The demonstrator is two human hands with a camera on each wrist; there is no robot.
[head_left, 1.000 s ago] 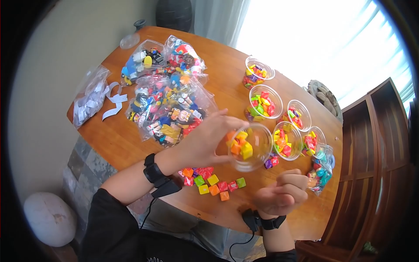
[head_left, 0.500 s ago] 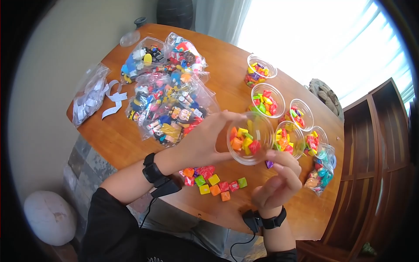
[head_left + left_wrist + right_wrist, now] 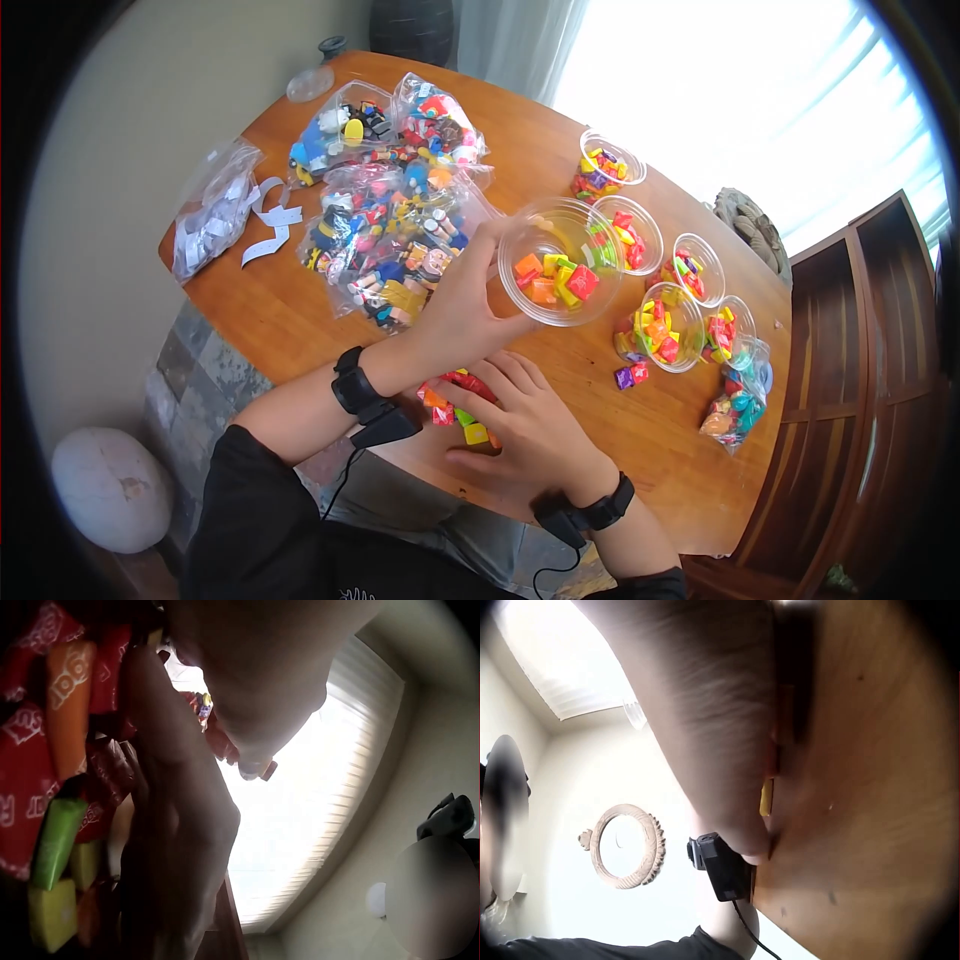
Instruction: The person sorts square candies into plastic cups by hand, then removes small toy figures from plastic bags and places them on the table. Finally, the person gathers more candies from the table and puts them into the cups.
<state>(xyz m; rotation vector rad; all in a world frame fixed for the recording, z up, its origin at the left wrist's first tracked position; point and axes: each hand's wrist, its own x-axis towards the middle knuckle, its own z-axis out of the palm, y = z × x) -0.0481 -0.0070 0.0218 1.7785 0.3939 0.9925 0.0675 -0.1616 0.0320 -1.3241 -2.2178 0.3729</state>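
My left hand point(image 3: 470, 305) holds a clear plastic cup point(image 3: 545, 235) by its side, raised over the table. Several wrapped candies point(image 3: 555, 280) in yellow, orange, red and green lie at the bottom of the cup. Lower down, my right hand point(image 3: 530, 425) spreads its fingers over a group of loose candies point(image 3: 474, 434) on the table, covering part of them. The left wrist view shows these red, orange, green and yellow candies point(image 3: 71, 705) up close. In the right wrist view a yellow candy point(image 3: 766, 796) shows beside the hand, low over the wood.
Several candy-filled cups point(image 3: 672, 290) stand on the right, with purple and red candies point(image 3: 632, 375) in front. A bag of teal and orange items point(image 3: 735, 410) lies near the right edge. Bags of small figures point(image 3: 390, 230) and a bag of white strips point(image 3: 215, 215) occupy the left.
The left hand has lifted the cup higher, and more candies show in it. My right hand went to the cup, then moved left and down onto the loose candies.
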